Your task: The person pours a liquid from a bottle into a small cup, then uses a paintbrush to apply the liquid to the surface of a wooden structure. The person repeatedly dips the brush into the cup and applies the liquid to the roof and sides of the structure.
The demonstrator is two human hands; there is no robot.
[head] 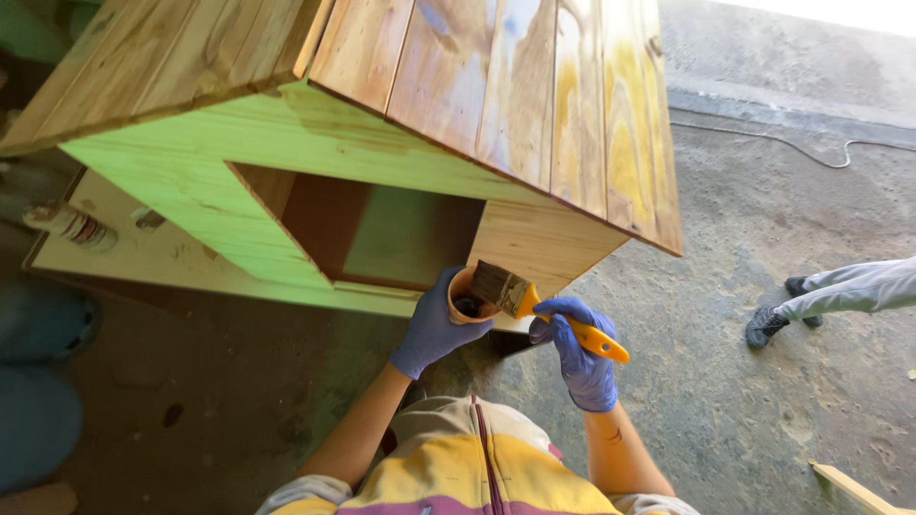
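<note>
My left hand [434, 327], in a blue glove, grips a small round cup [465, 298] with dark liquid inside. My right hand [579, 355], also gloved blue, holds a paintbrush [534, 307] by its orange handle. Its dark bristles rest over the cup's rim. Both hands are just below the front of a wooden cabinet [382, 143] with a glossy plank top and a dark open compartment [382, 234]. The bare front panel [539, 243] to the right of the opening is right above the brush.
The cabinet stands on a board [143, 253] with a spray can [72, 226] lying at its left end. Another person's legs and dark shoes [778, 319] stand on the concrete floor at the right. A cable [811, 153] runs across the floor behind. A wood strip [854, 488] lies bottom right.
</note>
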